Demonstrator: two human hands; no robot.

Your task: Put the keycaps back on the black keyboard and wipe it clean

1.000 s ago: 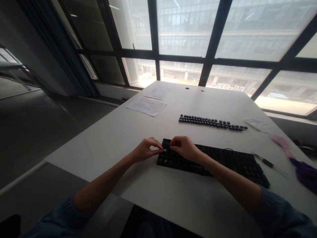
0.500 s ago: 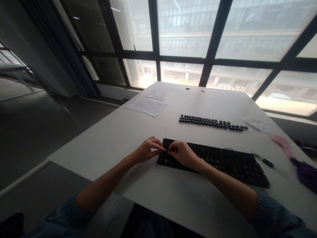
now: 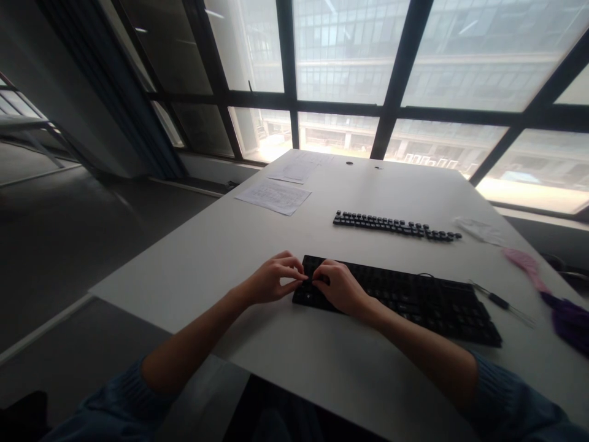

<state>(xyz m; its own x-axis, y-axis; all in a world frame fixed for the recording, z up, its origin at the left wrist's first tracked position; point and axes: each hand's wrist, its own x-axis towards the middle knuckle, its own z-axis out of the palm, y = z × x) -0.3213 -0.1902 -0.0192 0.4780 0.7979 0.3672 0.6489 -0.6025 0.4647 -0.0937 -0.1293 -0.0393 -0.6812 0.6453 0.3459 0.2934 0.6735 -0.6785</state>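
Note:
A black keyboard (image 3: pixel 442 307) lies at a slant on the white table. Over its left end, my left hand (image 3: pixel 276 279) has thumb and index finger drawn together, their tips at the keys. Close by on the right, my right hand (image 3: pixel 343 287) bends over the same end in a pinch. Whatever sits between the fingertips of either hand is too small and dark to name. Behind the keyboard stand rows of loose black keycaps (image 3: pixel 391 224), apart from both hands.
Beside the keyboard's right end lies a thin tool with a dark handle (image 3: pixel 499 301). Farther right are a pink and purple item (image 3: pixel 524 264) and a crumpled clear bag (image 3: pixel 478 230). Printed sheets (image 3: pixel 276 195) lie at the back left; the table edge (image 3: pixel 170 333) runs in front.
Both hands stay over the keyboard's left end with only slight finger movement. A small bluish spot seen between the fingertips before no longer shows. The keyboard and keycaps lie as before.

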